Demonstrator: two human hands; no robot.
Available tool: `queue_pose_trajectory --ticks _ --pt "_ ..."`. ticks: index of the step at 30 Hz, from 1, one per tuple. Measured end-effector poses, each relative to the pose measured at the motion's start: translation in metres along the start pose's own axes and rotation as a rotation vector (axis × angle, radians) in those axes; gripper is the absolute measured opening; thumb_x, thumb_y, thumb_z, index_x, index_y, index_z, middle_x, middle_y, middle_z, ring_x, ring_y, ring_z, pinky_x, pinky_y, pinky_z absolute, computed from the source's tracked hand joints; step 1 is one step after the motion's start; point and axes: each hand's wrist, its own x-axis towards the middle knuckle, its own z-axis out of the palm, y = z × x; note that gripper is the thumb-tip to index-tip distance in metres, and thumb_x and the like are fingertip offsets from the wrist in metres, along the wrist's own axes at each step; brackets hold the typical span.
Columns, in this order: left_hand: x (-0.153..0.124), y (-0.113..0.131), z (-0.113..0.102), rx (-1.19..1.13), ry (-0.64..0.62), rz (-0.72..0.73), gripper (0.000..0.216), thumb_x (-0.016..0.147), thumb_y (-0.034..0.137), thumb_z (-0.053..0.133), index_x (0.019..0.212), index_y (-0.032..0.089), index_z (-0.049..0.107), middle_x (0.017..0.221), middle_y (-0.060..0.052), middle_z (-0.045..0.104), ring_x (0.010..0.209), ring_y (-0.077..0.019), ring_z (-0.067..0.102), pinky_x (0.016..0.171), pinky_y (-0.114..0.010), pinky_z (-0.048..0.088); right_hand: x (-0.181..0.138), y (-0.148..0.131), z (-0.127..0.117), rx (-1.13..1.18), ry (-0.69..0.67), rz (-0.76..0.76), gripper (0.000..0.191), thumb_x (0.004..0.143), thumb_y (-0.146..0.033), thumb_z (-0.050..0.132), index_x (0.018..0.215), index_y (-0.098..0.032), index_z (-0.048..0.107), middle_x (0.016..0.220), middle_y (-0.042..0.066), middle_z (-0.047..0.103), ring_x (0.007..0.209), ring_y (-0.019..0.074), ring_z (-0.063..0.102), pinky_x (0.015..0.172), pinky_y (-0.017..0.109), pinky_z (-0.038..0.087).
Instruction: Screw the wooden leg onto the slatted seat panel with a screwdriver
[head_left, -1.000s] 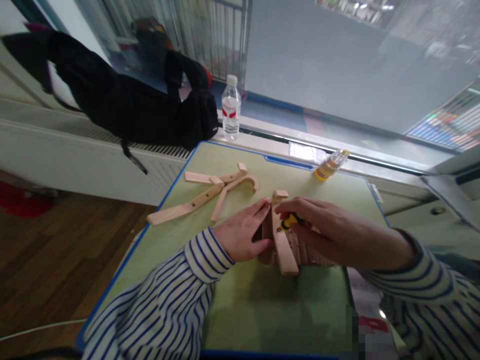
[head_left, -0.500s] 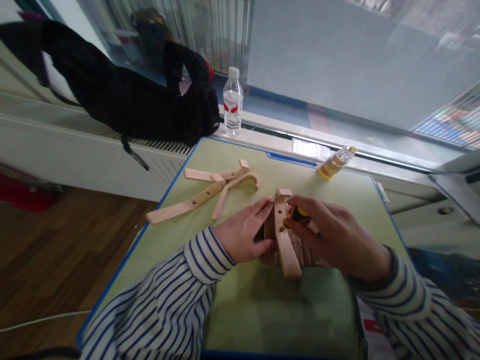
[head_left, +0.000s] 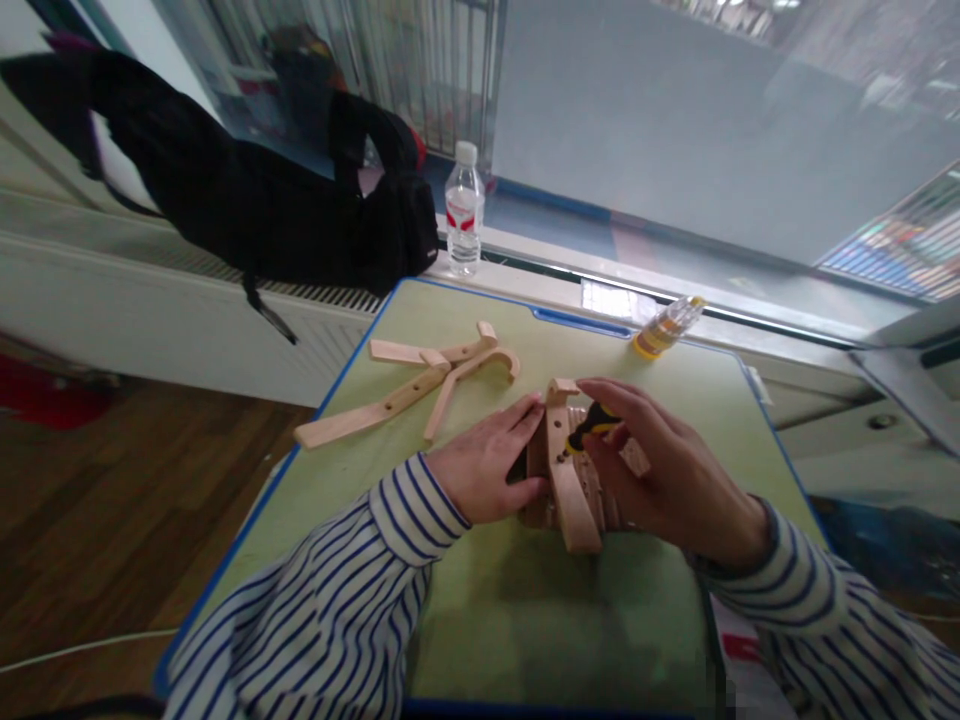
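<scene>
A short black-and-yellow screwdriver (head_left: 592,425) is pinched in my right hand (head_left: 664,470), its tip at the lower hole of a curved wooden strip (head_left: 574,495). This pale strip has a hooked far end and lies along a slatted wooden piece (head_left: 600,505), partly covered by my right hand. My left hand (head_left: 491,460) grips that piece from the left, thumb near, fingers on the far side. Beyond my left hand, several similar wooden strips (head_left: 409,392) with holes lie crossed on the table.
The pale green table (head_left: 352,540) has a blue edge. At its far right edge, a clear bottle with a yellow cap (head_left: 669,327) leans over. A water bottle (head_left: 465,212) stands on the sill beside a black bag (head_left: 300,210).
My right hand has shifted slightly and its fingers have opened a little around the screwdriver, so more of the handle shows. My left hand stays in place.
</scene>
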Motion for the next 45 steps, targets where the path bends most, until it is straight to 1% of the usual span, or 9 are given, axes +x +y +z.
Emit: queue_pose_trajectory --ticks 5,9,13,16,20,33,37,42,45 --pt "0.001 -0.003 0.002 0.002 0.001 0.006 0.083 0.078 0.043 0.054 0.143 0.005 0.018 0.152 -0.019 0.015 0.141 -0.0269 0.018 0.116 -0.042 0.020 0.005 0.003 -0.021 0.011 -0.123 -0.076 0.042 0.087 -0.013 0.048 0.128 -0.019 0.044 0.114 0.006 0.063 0.093 0.0116 0.062 0.078 0.023 0.050" --pt "0.001 -0.004 0.004 0.004 0.025 0.031 0.081 0.078 0.041 0.055 0.143 0.010 0.020 0.152 -0.017 0.018 0.140 -0.0279 0.019 0.115 -0.045 0.022 0.019 0.003 -0.039 -0.096 -0.311 -0.245 0.043 0.087 -0.015 0.048 0.130 -0.019 0.043 0.117 0.009 0.061 0.096 0.0163 0.061 0.077 0.029 0.049" --pt "0.001 -0.004 0.004 0.011 0.044 0.037 0.079 0.077 0.040 0.056 0.142 0.011 0.022 0.151 -0.018 0.021 0.140 -0.0268 0.021 0.115 -0.043 0.023 0.037 -0.006 -0.051 -0.223 -0.490 -0.274 0.023 0.087 -0.016 0.048 0.109 -0.019 0.053 0.097 0.004 0.065 0.079 0.0149 0.060 0.064 0.028 0.043" --pt "0.001 -0.004 0.004 0.005 0.031 0.029 0.080 0.077 0.040 0.056 0.142 0.008 0.022 0.151 -0.019 0.020 0.140 -0.0267 0.021 0.115 -0.042 0.023 0.044 -0.011 -0.053 -0.305 -0.519 -0.289 0.008 0.087 -0.017 0.049 0.094 -0.019 0.053 0.081 0.000 0.062 0.065 0.0129 0.054 0.057 0.027 0.036" --pt "0.002 -0.004 0.003 0.002 0.016 0.016 0.082 0.077 0.040 0.056 0.142 0.006 0.022 0.151 -0.020 0.019 0.140 -0.0267 0.020 0.115 -0.041 0.022 0.040 -0.010 -0.050 -0.320 -0.500 -0.262 0.002 0.087 -0.020 0.049 0.087 -0.019 0.049 0.072 -0.002 0.056 0.059 0.0109 0.048 0.053 0.026 0.030" --pt "0.002 0.000 0.001 0.014 -0.005 -0.016 0.081 0.077 0.041 0.055 0.142 0.005 0.023 0.152 -0.019 0.019 0.140 -0.0263 0.020 0.116 -0.040 0.021 0.022 -0.013 -0.022 -0.382 -0.162 0.045 0.021 0.086 -0.037 0.048 0.075 -0.019 0.046 0.050 -0.007 0.040 0.042 0.0073 0.035 0.045 0.024 0.019" --pt "0.001 0.000 0.001 0.007 0.005 -0.008 0.079 0.077 0.041 0.056 0.142 0.006 0.024 0.151 -0.019 0.020 0.140 -0.0263 0.020 0.116 -0.040 0.021 0.026 -0.009 -0.017 -0.282 -0.169 0.033 0.019 0.086 -0.037 0.049 0.078 -0.019 0.050 0.052 -0.006 0.045 0.044 0.0074 0.037 0.046 0.023 0.022" --pt "0.001 0.001 0.000 -0.013 0.012 0.017 0.076 0.078 0.038 0.056 0.141 0.009 0.026 0.151 -0.017 0.020 0.140 -0.0285 0.020 0.115 -0.044 0.021 0.026 -0.006 -0.013 -0.102 -0.198 -0.090 0.020 0.089 -0.029 0.046 0.104 -0.018 0.053 0.062 -0.004 0.054 0.048 0.0070 0.043 0.049 0.022 0.029" --pt "0.001 0.001 -0.001 -0.031 0.016 0.039 0.077 0.078 0.036 0.057 0.143 0.012 0.022 0.152 -0.015 0.019 0.140 -0.0287 0.020 0.114 -0.047 0.021 0.028 -0.005 -0.018 -0.127 -0.246 -0.176 0.019 0.091 -0.032 0.044 0.098 -0.016 0.054 0.068 -0.001 0.057 0.055 0.0084 0.046 0.052 0.023 0.031"
